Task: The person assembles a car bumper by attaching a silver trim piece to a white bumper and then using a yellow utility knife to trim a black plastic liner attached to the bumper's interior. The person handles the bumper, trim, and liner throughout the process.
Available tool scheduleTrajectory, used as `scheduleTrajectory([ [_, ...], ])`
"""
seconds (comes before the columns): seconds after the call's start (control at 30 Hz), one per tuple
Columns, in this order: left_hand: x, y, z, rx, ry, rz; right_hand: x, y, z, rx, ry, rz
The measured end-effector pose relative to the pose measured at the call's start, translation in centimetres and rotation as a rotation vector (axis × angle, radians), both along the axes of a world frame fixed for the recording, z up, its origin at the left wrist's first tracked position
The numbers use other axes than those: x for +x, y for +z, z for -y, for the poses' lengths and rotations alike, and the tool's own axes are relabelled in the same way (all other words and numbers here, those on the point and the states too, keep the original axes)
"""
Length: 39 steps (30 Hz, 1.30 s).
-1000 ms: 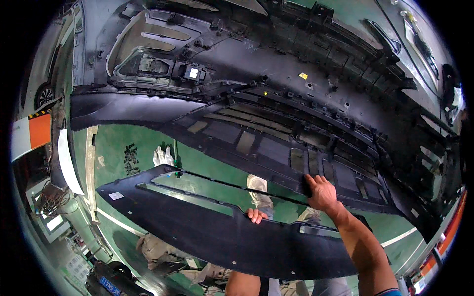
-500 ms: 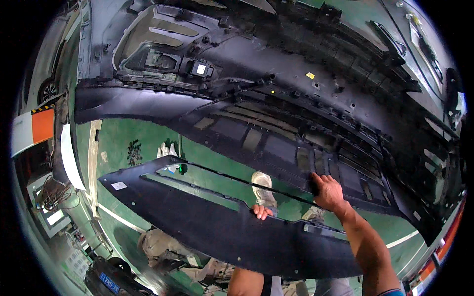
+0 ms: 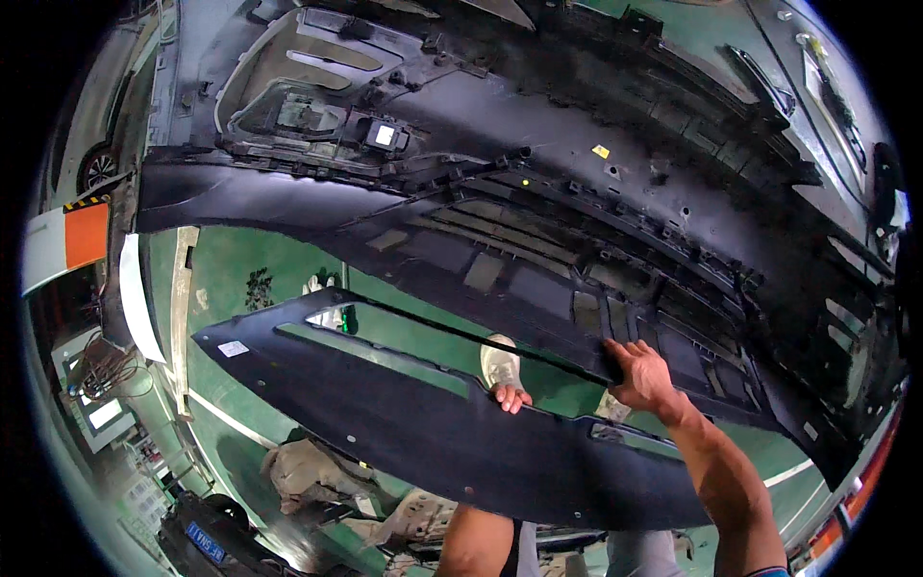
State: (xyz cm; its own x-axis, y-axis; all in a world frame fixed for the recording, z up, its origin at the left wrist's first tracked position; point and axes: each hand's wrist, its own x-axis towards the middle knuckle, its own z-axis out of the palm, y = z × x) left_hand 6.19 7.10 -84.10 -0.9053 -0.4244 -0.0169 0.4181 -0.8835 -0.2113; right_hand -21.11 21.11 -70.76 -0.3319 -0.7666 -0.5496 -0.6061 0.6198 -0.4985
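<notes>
My left hand point(image 3: 510, 397) curls its fingers over the cut-out edge of a long black plastic trim panel point(image 3: 404, 413), which hangs tilted in front of my legs. The panel has slots, small holes along its near edge and a white label at its left end. Beyond it lies a large black car bumper cover point(image 3: 510, 308), its inner side showing ribs and openings. My right hand point(image 3: 642, 373) is closed on the bumper's near edge, fingertips on top. The panel's thin far rim passes close to this hand, and whether they touch is hidden.
A pale glove point(image 3: 332, 315) shows on the green floor behind the panel's left end. My shoe point(image 3: 500, 361) stands under the gap between panel and bumper. At the left are an orange-and-white block point(image 3: 87, 236) and coiled cables point(image 3: 101, 370). A dark car part with a blue plate point(image 3: 204, 543) lies lower left.
The trim panel has risen slightly toward the bumper with my left hand, covering more of the pale glove. My right hand stays at the bumper edge. The whole view has shifted a little.
</notes>
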Motion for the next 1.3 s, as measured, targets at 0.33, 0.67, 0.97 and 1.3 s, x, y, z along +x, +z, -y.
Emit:
scheduleTrajectory([
  [0.33,-4.5,-0.6,-1.7,-0.038,0.045,0.157,-3.2,4.8,-0.5,-0.023,-0.058,0.132],
  [0.67,-8.0,-3.4,-0.6,-0.024,0.034,0.142,-6.2,7.0,-0.6,-0.064,-0.055,0.169],
  [0.97,-9.4,-7.2,0.6,0.012,-0.005,0.129,-7.0,6.0,0.1,-0.041,-0.068,0.176],
  [1.3,-4.8,-1.6,-0.3,0.093,-0.037,0.260,-5.3,3.3,-0.5,0.031,-0.026,0.143],
])
